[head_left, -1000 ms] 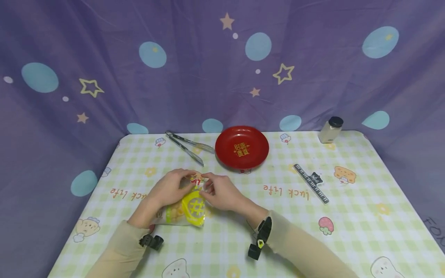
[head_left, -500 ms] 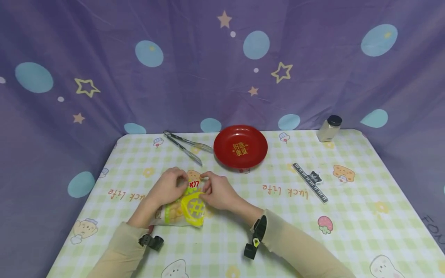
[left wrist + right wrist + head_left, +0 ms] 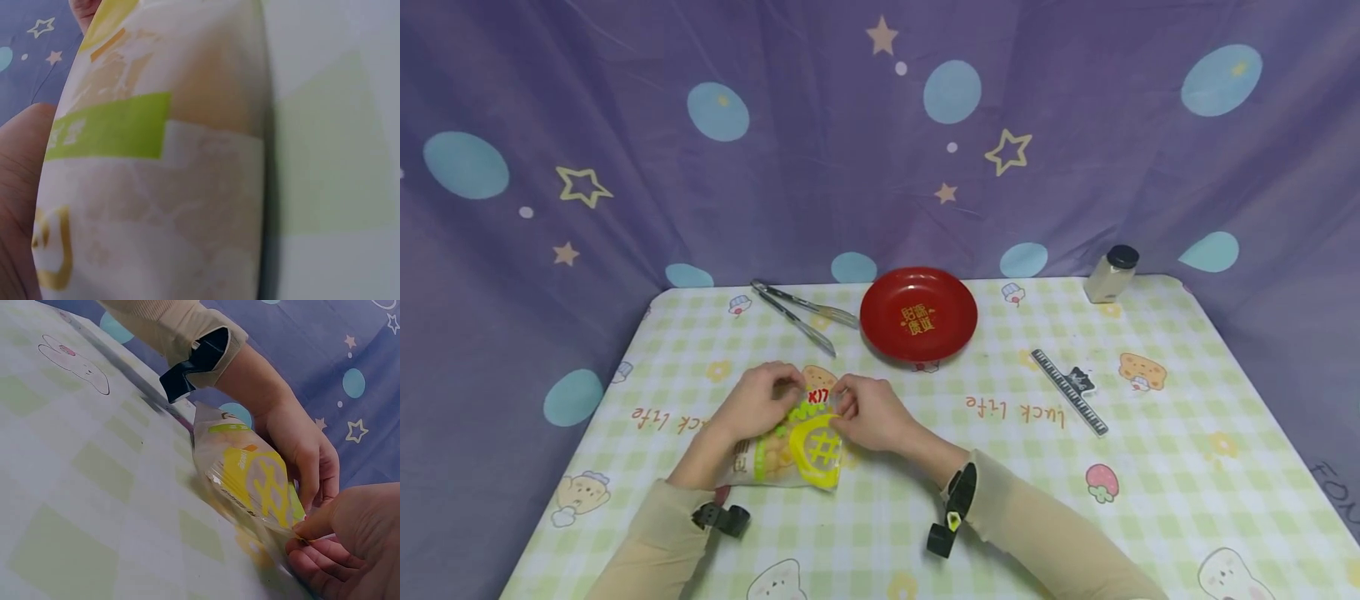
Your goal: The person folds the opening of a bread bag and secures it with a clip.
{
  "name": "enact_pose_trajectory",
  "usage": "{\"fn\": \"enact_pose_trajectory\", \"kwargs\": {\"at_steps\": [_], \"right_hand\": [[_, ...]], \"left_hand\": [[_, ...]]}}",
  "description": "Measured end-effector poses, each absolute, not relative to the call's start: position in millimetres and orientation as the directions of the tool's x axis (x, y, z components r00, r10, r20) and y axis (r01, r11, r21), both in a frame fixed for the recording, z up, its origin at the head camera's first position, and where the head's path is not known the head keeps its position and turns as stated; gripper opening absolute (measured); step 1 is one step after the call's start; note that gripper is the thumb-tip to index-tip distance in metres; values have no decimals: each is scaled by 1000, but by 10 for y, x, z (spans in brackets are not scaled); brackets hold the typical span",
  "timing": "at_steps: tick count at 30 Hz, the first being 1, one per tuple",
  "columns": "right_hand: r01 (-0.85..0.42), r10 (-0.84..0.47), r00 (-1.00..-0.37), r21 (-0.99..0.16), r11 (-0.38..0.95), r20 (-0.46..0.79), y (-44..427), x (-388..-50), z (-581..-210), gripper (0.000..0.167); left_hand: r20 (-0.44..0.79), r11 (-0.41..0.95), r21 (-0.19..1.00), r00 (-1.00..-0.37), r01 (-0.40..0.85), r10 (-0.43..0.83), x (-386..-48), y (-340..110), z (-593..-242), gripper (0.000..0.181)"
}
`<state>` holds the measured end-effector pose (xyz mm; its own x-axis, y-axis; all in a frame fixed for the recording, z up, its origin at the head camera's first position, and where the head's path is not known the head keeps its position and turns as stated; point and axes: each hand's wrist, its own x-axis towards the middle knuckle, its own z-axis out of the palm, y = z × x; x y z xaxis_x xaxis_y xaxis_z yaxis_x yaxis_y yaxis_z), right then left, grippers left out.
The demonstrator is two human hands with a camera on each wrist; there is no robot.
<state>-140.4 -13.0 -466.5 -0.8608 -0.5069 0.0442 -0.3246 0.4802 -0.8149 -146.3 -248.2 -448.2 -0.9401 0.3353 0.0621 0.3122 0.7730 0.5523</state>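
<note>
A clear plastic snack bag (image 3: 816,454) with yellow and green print and pale yellow pieces inside lies on the table before me. My left hand (image 3: 752,406) pinches its far left edge with curled fingers. At the far right corner, my right hand (image 3: 876,414) pinches the film between thumb and forefinger; the right wrist view shows this pinch on the bag (image 3: 250,481) most plainly. Seen from the left wrist, the bag (image 3: 156,194) fills much of the picture, with part of the left palm (image 3: 22,187) beside it. The left fingertips are partly hidden.
Metal tongs (image 3: 797,317) lie spread behind the bag, beside a red plate (image 3: 955,333) with gold characters. A black-lidded jar (image 3: 1108,279) stands at the back right. To the right lies a long clip (image 3: 1070,392) with a piano-key pattern. A purple curtain (image 3: 820,167) hangs behind.
My left hand has shifted slightly left, and more of the bag's print shows between the hands. The right hand keeps its pinch with little movement. The head view has shifted slightly.
</note>
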Motion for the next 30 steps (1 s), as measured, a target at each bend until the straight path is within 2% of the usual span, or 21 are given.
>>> {"fn": "enact_pose_trajectory", "kwargs": {"at_steps": [12, 16, 21, 25, 30], "right_hand": [[-332, -525, -850, -817, 472, 42, -129, -1407, -4678, 20], [-333, -531, -846, -824, 459, 46, -121, -1409, -4667, 20], [-343, -538, -842, -818, 462, 50, -115, -1414, -4674, 18], [-347, -536, -843, -810, 473, 49, -120, -1410, -4678, 12], [-353, -525, -848, -807, 474, 63, -122, -1399, -4678, 5]], "left_hand": [[68, 783, 552, -951, 289, 303, -1481, -2547, -4466, 13], [97, 768, 560, -946, 310, 310, -1481, -2563, -4475, 13], [93, 763, 556, -936, 331, 338, -1476, -2566, -4479, 3], [82, 757, 554, -927, 347, 365, -1479, -2545, -4463, 9], [56, 770, 544, -930, 333, 362, -1499, -2542, -4440, 5]]}}
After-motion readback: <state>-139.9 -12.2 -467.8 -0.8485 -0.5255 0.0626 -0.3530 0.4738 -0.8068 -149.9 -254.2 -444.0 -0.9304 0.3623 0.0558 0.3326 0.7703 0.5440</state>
